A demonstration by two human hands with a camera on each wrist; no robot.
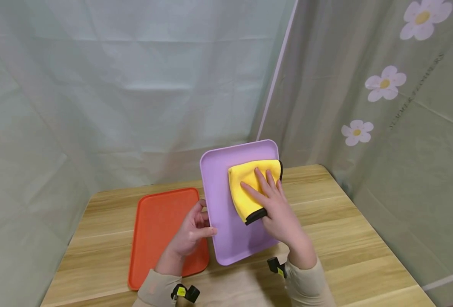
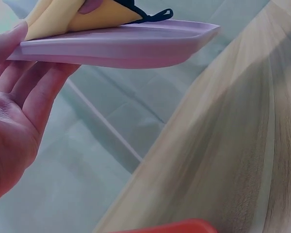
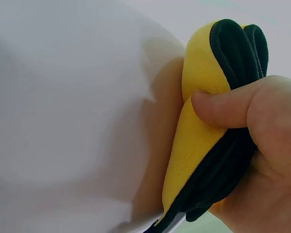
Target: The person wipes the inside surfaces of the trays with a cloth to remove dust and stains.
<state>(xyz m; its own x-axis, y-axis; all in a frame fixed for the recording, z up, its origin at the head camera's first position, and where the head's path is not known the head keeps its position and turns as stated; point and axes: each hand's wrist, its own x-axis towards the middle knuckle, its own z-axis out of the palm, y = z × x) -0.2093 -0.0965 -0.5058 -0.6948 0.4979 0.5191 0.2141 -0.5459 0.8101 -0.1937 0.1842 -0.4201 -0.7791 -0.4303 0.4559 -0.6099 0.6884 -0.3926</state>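
Observation:
In the head view a lilac rectangular tray (image 1: 226,221) is held up, tilted, over the table. My left hand (image 1: 191,232) grips its left edge, thumb on the near face and fingers behind, as the left wrist view also shows the hand (image 2: 19,111) under the rim. A folded yellow cloth with black edging (image 1: 245,200) lies against the tray's inner face. My right hand (image 1: 278,209) presses on this cloth with straight, spread fingers. The right wrist view has the thumb on the cloth (image 3: 194,150); the other fingers are hidden there.
An orange-red tray (image 1: 161,221) lies on the wooden table (image 1: 349,243), left of and partly behind the lilac one. Pale curtains (image 1: 134,85) hang behind and at both sides, the right one with printed white flowers (image 1: 385,83).

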